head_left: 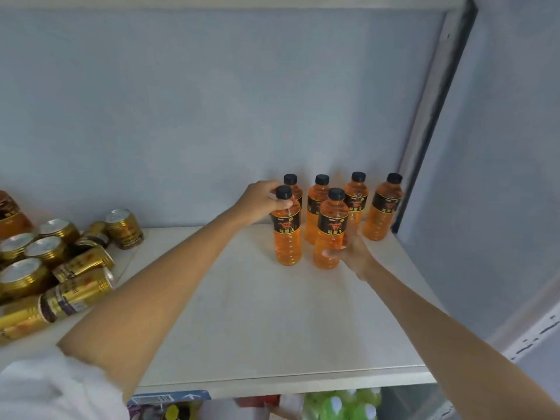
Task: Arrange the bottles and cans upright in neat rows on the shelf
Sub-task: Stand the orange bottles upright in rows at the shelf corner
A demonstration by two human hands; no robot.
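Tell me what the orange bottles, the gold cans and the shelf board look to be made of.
Orange bottles: clear plastic, probably, as the drink shows through ribbed walls; black matte caps, glossy dark labels.
Gold cans: metal, likely aluminium, with shiny gold sides and silvery tops.
Shelf board: smooth off-white, looks like laminated board; the core is not visible.

Pale blue-grey painted back wall [212, 101] fills the upper view, plain and evenly lit by soft, diffuse light. A flat off-white shelf board [257, 313] runs out toward us, its front edge catching a lighter line. On the right, a grey metal upright post [436, 95] slants up along a second blue-grey side wall [509, 147]. Below the board, blurred green and blue shapes show.
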